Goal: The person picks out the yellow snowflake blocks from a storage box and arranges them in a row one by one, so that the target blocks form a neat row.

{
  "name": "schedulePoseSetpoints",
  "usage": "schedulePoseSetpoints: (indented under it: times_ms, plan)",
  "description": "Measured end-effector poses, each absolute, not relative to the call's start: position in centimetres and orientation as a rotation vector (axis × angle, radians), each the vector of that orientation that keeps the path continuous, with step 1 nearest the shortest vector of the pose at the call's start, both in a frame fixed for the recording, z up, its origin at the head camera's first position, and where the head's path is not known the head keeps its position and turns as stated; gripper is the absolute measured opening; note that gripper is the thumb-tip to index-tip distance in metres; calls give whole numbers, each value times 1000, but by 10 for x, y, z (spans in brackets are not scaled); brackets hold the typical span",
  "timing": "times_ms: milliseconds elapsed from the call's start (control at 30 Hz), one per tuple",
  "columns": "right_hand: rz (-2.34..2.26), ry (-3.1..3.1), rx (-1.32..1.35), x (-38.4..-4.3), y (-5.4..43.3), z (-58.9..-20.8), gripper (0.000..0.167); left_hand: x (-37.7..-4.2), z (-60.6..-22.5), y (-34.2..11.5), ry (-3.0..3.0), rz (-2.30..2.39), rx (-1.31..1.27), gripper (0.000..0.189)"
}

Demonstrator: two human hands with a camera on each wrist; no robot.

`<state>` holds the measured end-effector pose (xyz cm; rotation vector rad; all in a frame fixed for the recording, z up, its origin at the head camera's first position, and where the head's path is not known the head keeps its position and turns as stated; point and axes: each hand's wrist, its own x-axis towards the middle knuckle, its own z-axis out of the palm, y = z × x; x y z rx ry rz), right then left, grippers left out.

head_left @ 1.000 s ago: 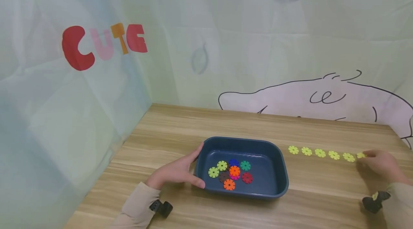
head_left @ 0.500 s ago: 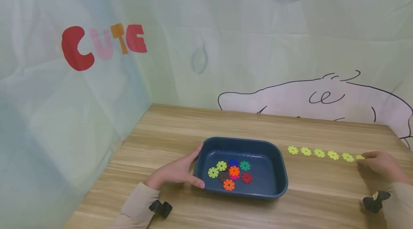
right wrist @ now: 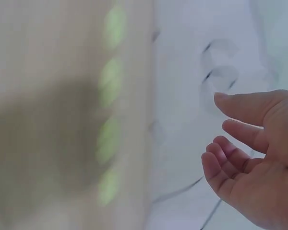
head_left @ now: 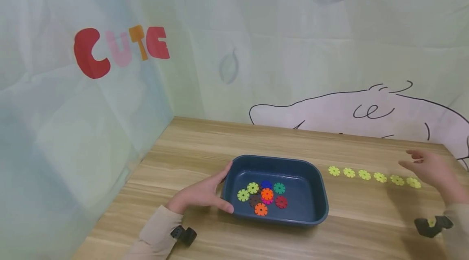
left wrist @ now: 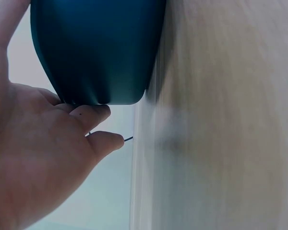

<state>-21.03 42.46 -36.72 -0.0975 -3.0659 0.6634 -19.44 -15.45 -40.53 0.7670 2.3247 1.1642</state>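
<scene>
A dark blue rectangular tub (head_left: 304, 197) stands on the table. My left hand (head_left: 199, 192) holds its left end, thumb at the near corner and fingers along the far side; the left wrist view shows the palm against the tub's outer wall (left wrist: 98, 52). Inside lie several notched plastic discs, among them an orange disc (head_left: 261, 210), a green disc (head_left: 279, 188) and a red disc (head_left: 281, 202). To the tub's right, several yellow notched discs (head_left: 364, 175) form a row. Over the row's right end hovers my right hand (head_left: 430, 169), fingers loosely bent, holding nothing (right wrist: 259, 158).
The wood-grain table (head_left: 205, 137) meets a printed cloth backdrop (head_left: 212, 48) at its back and left edges. Red, pink and orange letters (head_left: 91, 54) mark the left cloth. A black wrist camera (head_left: 185, 235) sits on the left sleeve.
My right hand has let go of the last yellow disc at the row's right end and lifted up and back. The left hand keeps its hold on the tub.
</scene>
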Motion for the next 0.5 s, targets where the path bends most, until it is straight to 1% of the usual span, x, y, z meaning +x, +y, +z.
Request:
schedulePoseSetpoints:
  times_ms: [100, 233, 500]
  plan:
    - [679, -3019, 45, -212, 394, -344, 63, -194, -405, -154, 2322, 1164, 765, 127]
    - [706, -2939, 226, -211, 350, -319, 56, -194, -406, -154, 2322, 1166, 761, 127]
    - [827, -2835, 460, -201, 274, -296, 49, -194, -404, -155, 2326, 1160, 748, 126]
